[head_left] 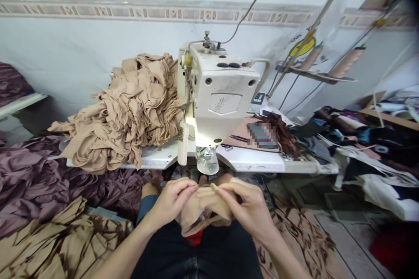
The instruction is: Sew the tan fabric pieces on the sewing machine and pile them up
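Observation:
A tan fabric piece (206, 209) hangs between my two hands, over my lap and in front of the sewing machine (225, 91). My left hand (175, 198) pinches its upper left edge between thumb and fingers. On the other side, my right hand (245, 202) grips the upper right edge, with the thumb pressed on the cloth. The edge between the hands is drawn roughly level, and the lower part sags in loose folds. Just beyond the cloth are the machine's lit needle area and a clear rounded guard (207, 163); the cloth is apart from them.
A heap of tan garments (131, 109) covers the table's left side. Purple cloth (29, 178) and tan pieces (65, 244) lie at lower left, more tan pieces (301, 239) at lower right. Tweezers (238, 138) rest right of the machine. Thread cones (347, 62) stand on a rack.

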The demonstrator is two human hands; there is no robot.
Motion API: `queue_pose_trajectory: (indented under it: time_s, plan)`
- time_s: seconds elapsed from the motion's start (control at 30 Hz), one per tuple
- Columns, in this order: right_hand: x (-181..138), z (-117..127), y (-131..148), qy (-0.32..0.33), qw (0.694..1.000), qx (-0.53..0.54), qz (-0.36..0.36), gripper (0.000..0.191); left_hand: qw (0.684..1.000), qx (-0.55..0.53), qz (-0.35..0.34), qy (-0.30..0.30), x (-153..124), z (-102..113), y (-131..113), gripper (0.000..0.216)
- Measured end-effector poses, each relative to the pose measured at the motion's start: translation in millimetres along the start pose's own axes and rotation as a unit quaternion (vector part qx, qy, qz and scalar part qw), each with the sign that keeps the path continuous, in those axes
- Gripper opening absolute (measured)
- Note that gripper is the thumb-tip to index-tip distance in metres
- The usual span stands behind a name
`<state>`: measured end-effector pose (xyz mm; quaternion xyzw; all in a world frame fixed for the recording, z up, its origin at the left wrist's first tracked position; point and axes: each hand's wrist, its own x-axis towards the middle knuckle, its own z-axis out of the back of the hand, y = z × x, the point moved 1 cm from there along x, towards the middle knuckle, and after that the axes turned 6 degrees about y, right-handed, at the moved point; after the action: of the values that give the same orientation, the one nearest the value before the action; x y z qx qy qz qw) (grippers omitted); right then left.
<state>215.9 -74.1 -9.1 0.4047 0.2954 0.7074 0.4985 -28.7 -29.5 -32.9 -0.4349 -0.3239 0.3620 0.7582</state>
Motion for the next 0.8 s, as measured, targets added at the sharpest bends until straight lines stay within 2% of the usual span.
queue_pose_trajectory:
  time_s: [0.1, 0.2, 0.33, 0.5, 0.67, 0.8]
  plan:
    - [14, 5, -1, -0.036, 0.999, 0.008, -0.013, 0.033, 0.997, -0.070, 0.025, -0.019, 12, 0, -3, 0.032]
    - [29, 7, -9, -0.051, 0.994, 0.058, -0.072, 0.039, 0.989, -0.130, 0.059, -0.034, 26, 1, -3, 0.033]
    - [42, 9, -18, -0.035, 0.980, 0.141, -0.140, 0.044, 0.988, -0.117, 0.090, -0.033, 39, 4, -6, 0.037]
    - [51, 11, -23, -0.059, 0.974, 0.168, -0.137, 0.050, 0.988, -0.066, 0.101, -0.096, 50, 10, -12, 0.033]
    - [59, 10, -37, -0.097, 0.969, 0.185, -0.132, 0.051, 0.982, -0.055, 0.071, -0.166, 64, 8, -12, 0.023]
    - [67, 13, -46, -0.106, 0.966, 0.200, -0.125, 0.049, 0.980, -0.074, 0.059, -0.174, 73, 4, -7, 0.020]
